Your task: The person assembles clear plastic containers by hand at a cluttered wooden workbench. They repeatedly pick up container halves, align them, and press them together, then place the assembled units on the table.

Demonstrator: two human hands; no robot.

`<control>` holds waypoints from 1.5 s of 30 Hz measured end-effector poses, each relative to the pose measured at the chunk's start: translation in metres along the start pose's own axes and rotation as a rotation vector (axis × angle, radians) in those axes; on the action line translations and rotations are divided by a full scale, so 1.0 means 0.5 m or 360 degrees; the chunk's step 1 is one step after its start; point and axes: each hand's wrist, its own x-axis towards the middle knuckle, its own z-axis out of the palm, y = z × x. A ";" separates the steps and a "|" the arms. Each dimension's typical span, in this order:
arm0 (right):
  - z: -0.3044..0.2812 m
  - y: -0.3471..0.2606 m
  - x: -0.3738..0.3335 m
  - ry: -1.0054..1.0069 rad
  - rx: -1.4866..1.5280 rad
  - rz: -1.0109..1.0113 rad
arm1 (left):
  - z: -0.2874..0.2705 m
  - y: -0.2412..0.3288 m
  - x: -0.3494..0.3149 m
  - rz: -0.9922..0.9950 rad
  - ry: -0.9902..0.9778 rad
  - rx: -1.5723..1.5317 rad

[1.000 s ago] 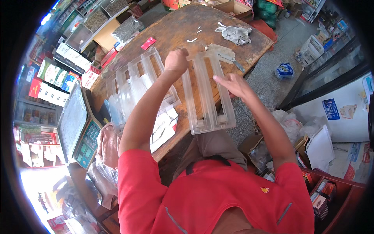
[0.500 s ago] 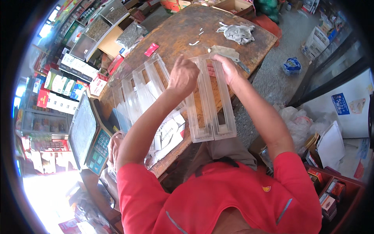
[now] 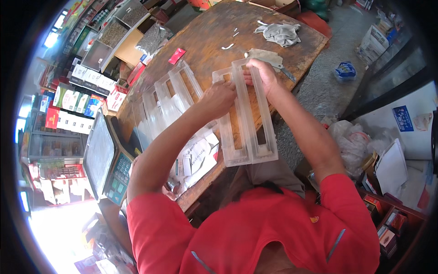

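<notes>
Held over the edge of the worktop [image 3: 205,43]: a pair of clear plastic trays [image 3: 247,121], side by side and touching, near ends jutting out above the lap. Looks partway along: two lined up almost flush, the right one set slightly farther out; cannot tell whether joined. Left of the pair, more clear trays [image 3: 180,86], lying apart and apparently not yet dealt with. Long axis running away from the body, far ends leaning slightly leftward, near ends toward the lap. At the pair's far right corner, right hand [image 3: 266,77], grip closed on the right tray's end. At the pair's left side, left hand [image 3: 221,97], fingers curled against plastic; cannot tell whether grasping or merely resting. Left of the pair's near end, papers [image 3: 200,155]; farther left, a scale [image 3: 119,171]. Beyond the pair, a grey cloth [image 3: 280,34].
</notes>
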 end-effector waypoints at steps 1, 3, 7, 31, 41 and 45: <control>0.001 -0.002 0.001 -0.0003 -0.0004 0.0011 | 0.001 -0.001 -0.002 0.0013 0.0039 0.0040; 0.001 -0.004 -0.004 0.0039 -0.0014 -0.0014 | 0.001 -0.002 0.009 -0.0013 -0.0116 0.0104; -0.037 -0.010 -0.099 0.0146 -0.0972 -0.0572 | 0.010 -0.006 -0.022 -0.0046 -0.0114 0.0071; -0.043 0.159 -0.406 -0.0094 0.0242 0.0342 | -0.088 0.183 -0.177 0.0229 -0.0437 -0.0507; 0.001 0.142 -0.413 0.0051 0.0175 0.0368 | -0.052 0.191 -0.175 0.0252 -0.0431 -0.0357; 0.017 0.144 -0.421 0.0177 0.0105 0.0301 | -0.046 0.194 -0.173 0.0220 -0.0407 -0.0327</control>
